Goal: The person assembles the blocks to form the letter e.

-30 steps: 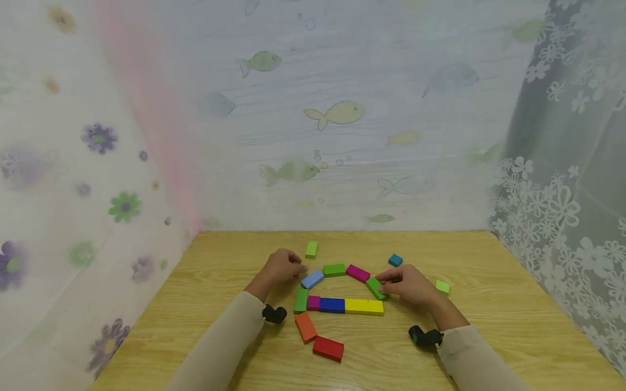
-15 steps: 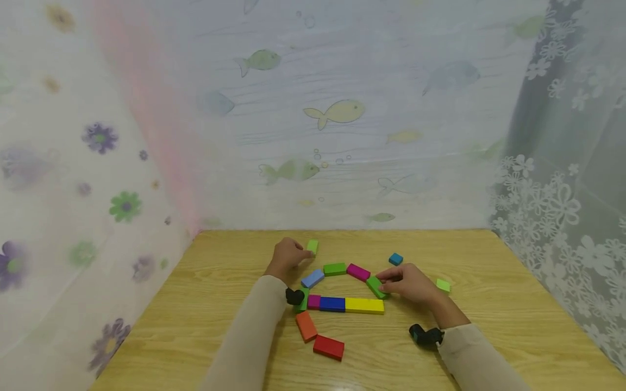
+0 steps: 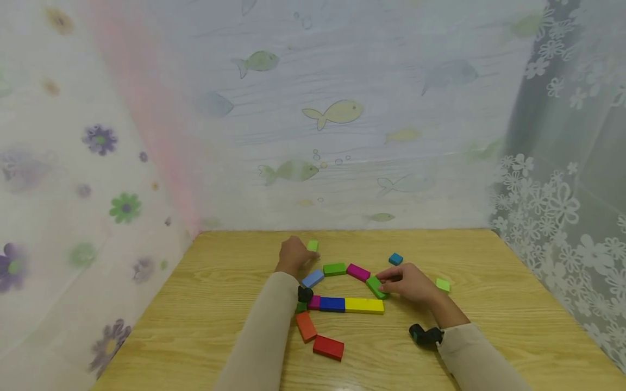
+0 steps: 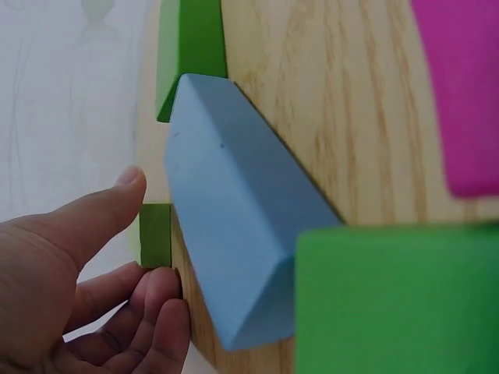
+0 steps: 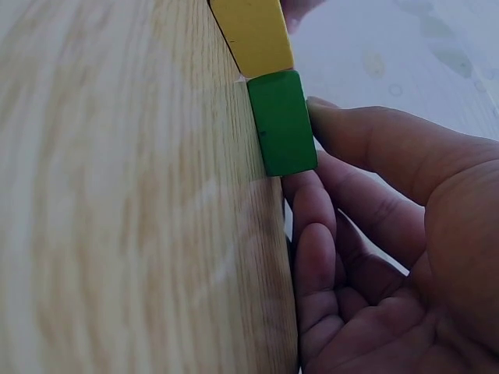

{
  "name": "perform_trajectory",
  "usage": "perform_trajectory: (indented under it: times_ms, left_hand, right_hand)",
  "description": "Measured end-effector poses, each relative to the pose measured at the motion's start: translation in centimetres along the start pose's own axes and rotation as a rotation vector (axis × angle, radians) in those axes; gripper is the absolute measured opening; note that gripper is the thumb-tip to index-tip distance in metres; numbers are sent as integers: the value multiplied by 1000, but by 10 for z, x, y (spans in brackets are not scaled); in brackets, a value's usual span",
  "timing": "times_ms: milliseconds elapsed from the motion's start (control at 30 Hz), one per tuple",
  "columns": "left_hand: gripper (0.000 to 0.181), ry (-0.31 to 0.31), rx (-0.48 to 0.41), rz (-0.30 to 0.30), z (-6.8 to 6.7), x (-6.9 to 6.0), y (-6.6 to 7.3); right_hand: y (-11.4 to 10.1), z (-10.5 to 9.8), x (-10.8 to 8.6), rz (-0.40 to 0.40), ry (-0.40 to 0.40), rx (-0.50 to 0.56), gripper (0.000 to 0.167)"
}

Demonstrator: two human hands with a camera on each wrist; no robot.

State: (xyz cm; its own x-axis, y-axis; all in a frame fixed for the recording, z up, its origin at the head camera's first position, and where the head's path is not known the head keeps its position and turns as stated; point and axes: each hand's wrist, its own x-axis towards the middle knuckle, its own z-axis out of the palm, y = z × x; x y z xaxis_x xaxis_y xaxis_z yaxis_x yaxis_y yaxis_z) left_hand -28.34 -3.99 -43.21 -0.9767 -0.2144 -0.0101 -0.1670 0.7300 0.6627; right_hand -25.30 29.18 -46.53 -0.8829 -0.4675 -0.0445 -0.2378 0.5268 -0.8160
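Note:
In the head view my left hand [image 3: 295,255] is at a light green block [image 3: 313,246] near the table's back edge. The left wrist view shows this block [image 4: 155,235] between the spread thumb and the fingers, with a gap at the thumb. My right hand [image 3: 411,283] pinches a green block [image 3: 376,287] at the right end of an arc of blocks. In the right wrist view its thumb lies against that green block [image 5: 284,125], fingers on the other side. The arc also has a pink block [image 3: 358,272], a green block [image 3: 335,269] and a light blue block [image 3: 313,278].
A straight row of pink, dark blue [image 3: 332,304] and yellow [image 3: 364,306] blocks lies below the arc. Orange [image 3: 306,326] and red [image 3: 329,347] blocks lie nearer. A blue block [image 3: 395,259] and another light green block [image 3: 442,285] lie at the right.
My left hand has moved from beside the light blue block back and right to the far light green block. The right hand has stayed at its green block.

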Motion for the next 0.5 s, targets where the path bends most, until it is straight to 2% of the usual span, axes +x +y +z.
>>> perform_trajectory:
  times_ms: [167,300,500]
  left_hand:
    - [53,41,8,0,1,-4,2]
    - [44,51,6,19,0,-7,2]
    - [49,79,50,112,-6,-9,1]
  right_hand:
    - [0,1,-1,5,2,6,36]
    - [0,1,-1,-3,-4,10,36]
    - [-2,0,-2,-4,-1,14,36]
